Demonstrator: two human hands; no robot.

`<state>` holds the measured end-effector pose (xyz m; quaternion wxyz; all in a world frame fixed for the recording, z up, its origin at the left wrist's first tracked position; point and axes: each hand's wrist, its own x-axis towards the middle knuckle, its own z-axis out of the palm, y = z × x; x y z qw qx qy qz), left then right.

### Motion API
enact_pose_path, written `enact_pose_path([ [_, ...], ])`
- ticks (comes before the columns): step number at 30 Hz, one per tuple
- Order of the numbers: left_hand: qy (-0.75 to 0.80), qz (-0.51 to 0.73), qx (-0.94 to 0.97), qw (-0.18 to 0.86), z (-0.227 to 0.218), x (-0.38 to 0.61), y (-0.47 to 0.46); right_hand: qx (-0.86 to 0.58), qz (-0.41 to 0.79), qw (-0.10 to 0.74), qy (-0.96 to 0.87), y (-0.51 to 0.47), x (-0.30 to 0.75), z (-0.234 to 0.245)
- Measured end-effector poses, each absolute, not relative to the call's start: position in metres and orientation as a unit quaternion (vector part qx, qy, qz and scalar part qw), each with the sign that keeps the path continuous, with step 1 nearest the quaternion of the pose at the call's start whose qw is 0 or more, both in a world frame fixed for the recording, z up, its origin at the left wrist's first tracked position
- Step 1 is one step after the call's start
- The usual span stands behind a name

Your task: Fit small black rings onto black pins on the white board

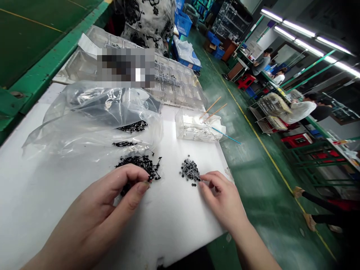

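Tube lights (299, 29) shine above a green, yellow-lined floor (247, 176).

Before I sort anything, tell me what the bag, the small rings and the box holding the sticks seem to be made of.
Bag: apparently thin, clear, glossy plastic film, by its creases and bright glints.
Small rings: mixed black and greyish; perhaps plastic, rubber or metal, too small to tell.
Box: probably smooth, rigid, clear plastic, judging by straight see-through walls; glass isn't ruled out.

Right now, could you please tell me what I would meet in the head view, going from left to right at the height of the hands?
Left hand, pile of small round pieces, right hand, yellow floor line.
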<state>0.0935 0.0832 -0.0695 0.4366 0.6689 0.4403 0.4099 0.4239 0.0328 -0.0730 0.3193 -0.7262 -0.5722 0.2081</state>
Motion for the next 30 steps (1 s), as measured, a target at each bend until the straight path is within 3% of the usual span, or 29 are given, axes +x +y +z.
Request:
enact_pose_path([
  [3,0.438,0.396,0.685,0.427,-0.064,0.093,0.086,-0.726,0.101,0.216,-0.645,0.024,0.411,-0.083],
  [22,0.425,0.379,0.663,0.486,-0.042,0.101,0.084,-0.67,0.001,0.194,-0.717,0.027,0.431,-0.092],
  [26,0.419,0.387,0.671,0.474,-0.038,0.101,0.083,-0.673,0.034,0.247,-0.696,0.028,0.424,-0.075],
  [30,0.418,0.387,0.68,0.463,-0.036,0.102,0.084,-0.632,0.188,0.376,-0.651,0.035,0.382,-0.042],
])
